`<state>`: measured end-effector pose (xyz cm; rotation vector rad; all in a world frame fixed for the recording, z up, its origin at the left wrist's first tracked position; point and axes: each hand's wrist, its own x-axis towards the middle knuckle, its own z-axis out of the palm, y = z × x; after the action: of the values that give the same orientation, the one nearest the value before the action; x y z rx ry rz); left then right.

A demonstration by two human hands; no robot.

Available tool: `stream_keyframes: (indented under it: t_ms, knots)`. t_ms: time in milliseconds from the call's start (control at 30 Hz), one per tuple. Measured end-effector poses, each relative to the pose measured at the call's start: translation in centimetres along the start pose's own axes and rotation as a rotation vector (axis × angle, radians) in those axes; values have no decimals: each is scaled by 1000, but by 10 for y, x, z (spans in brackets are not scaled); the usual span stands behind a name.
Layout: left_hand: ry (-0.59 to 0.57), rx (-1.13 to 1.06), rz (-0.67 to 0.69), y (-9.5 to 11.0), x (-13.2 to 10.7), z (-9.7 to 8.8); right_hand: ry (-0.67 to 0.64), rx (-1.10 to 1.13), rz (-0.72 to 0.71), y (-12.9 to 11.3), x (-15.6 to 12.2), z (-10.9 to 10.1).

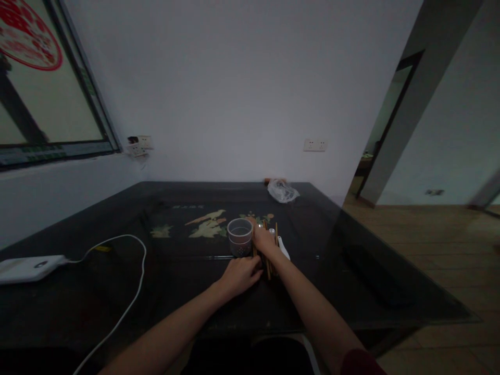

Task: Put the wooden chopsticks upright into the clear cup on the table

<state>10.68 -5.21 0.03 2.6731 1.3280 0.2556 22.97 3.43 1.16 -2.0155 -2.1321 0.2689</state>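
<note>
A grey metal utensil holder (240, 238), with holes low in its wall, stands upright on the dark table. Just to its right, my right hand (263, 240) reaches over the far ends of several wooden chopsticks (269, 270), its fingers closed around some of them. My left hand (241, 273) rests in front of the holder, fingers curled at the near end of a chopstick; its grip is partly hidden. Beside my right wrist lies a white spoon (283, 249). Shiny round spoon ends (272, 231) show beyond the right hand.
A crumpled clear plastic bag (283, 191) lies at the table's back edge. On the left is a white power bank (31, 269) with a white cable (142, 265) looping to the front edge. A dark flat object (377, 276) lies on the right.
</note>
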Motion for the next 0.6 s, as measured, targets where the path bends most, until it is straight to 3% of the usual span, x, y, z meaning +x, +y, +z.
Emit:
stream_keyframes:
  t_ms: [267, 600]
  knots:
    - [-3, -16, 9, 2, 0, -3, -46, -32, 4, -2, 3, 6]
    - [15, -39, 39, 4, -1, -7, 146, 32, 29, 9, 2, 9]
